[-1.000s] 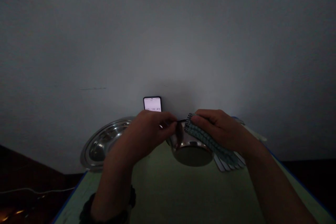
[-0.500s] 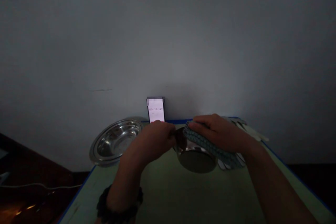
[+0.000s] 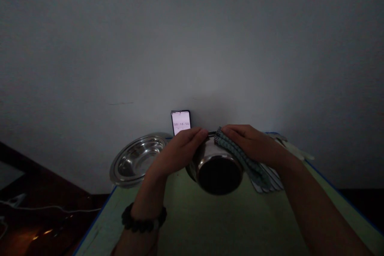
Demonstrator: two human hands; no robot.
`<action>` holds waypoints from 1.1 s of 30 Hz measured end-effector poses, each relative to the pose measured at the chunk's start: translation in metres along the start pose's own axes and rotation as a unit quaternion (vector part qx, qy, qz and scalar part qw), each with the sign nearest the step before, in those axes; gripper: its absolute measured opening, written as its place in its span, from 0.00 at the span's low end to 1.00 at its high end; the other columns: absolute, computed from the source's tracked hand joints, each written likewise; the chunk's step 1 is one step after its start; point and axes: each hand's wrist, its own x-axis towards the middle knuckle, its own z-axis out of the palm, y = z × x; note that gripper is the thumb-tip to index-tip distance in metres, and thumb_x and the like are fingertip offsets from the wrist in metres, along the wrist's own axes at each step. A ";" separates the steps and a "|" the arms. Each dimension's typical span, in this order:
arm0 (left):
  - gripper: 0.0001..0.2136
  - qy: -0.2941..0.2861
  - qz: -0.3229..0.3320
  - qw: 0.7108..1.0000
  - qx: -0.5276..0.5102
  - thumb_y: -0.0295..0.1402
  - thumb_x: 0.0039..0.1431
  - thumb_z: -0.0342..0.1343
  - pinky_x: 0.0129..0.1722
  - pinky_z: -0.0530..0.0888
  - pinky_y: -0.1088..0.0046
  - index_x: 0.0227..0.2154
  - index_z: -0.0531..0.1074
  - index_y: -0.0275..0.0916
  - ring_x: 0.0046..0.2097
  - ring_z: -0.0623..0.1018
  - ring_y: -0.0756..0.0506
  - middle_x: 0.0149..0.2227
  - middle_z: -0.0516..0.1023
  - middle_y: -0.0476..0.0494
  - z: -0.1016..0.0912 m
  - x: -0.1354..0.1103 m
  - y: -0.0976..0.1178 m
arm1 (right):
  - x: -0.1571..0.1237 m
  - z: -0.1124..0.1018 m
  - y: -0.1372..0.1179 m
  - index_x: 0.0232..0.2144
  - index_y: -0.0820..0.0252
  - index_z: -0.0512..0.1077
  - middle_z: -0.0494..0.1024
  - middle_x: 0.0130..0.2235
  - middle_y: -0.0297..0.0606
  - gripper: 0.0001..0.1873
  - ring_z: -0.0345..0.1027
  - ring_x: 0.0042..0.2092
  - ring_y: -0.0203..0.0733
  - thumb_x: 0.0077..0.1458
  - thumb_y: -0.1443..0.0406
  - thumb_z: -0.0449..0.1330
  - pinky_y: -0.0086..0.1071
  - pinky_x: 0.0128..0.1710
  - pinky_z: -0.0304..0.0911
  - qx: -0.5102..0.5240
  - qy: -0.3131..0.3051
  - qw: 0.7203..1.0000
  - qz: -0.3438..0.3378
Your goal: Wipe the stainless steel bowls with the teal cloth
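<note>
A shiny metal pot point(image 3: 220, 174) is tilted above the table, its dark round base facing me. My left hand point(image 3: 186, 146) is closed on the pot's rim at its left side. On the other side, my right hand point(image 3: 250, 142) presses a blue-green checked cloth point(image 3: 240, 156) against the rim and outer wall, fingers wrapped over it. The cloth's loose end hangs down to the right. A dark scrunchie-like band point(image 3: 144, 219) circles my left wrist. The pot's inside is hidden from me.
Shiny metal basins point(image 3: 136, 162), seemingly nested, stand at the table's left back. A phone point(image 3: 181, 122) showing a timer leans on the wall. Several utensils point(image 3: 270, 178) lie at the right, with pale handles point(image 3: 295, 150) behind. The green table point(image 3: 192, 228) has blue edges.
The pot has tipped so its base now faces me more fully. My left hand has turned and moved slightly up along the rim; the right hand keeps the cloth against the pot.
</note>
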 end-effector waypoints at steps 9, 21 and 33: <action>0.18 0.107 -0.032 0.969 -0.221 0.47 0.55 0.51 0.25 0.58 0.74 0.20 0.65 0.38 0.24 0.62 0.51 0.20 0.63 0.53 0.036 0.021 -0.024 | 0.003 -0.003 0.009 0.32 0.58 0.76 0.79 0.34 0.35 0.22 0.70 0.39 0.42 0.56 0.48 0.52 0.33 0.44 0.62 0.073 0.008 0.996 0.048; 0.18 0.094 -0.031 0.985 -0.142 0.45 0.56 0.48 0.26 0.55 0.72 0.16 0.60 0.39 0.25 0.59 0.50 0.20 0.58 0.53 0.045 0.027 -0.034 | 0.008 0.005 0.019 0.25 0.59 0.71 0.76 0.29 0.35 0.18 0.67 0.34 0.42 0.57 0.54 0.51 0.33 0.36 0.59 -0.042 0.010 0.996 0.081; 0.19 0.122 -0.002 0.969 -0.213 0.45 0.55 0.52 0.22 0.54 0.75 0.16 0.60 0.39 0.23 0.58 0.53 0.19 0.58 0.54 0.034 0.019 -0.031 | 0.005 0.014 0.004 0.23 0.58 0.68 0.70 0.25 0.31 0.18 0.62 0.30 0.36 0.57 0.53 0.52 0.29 0.32 0.57 0.031 0.043 0.998 0.042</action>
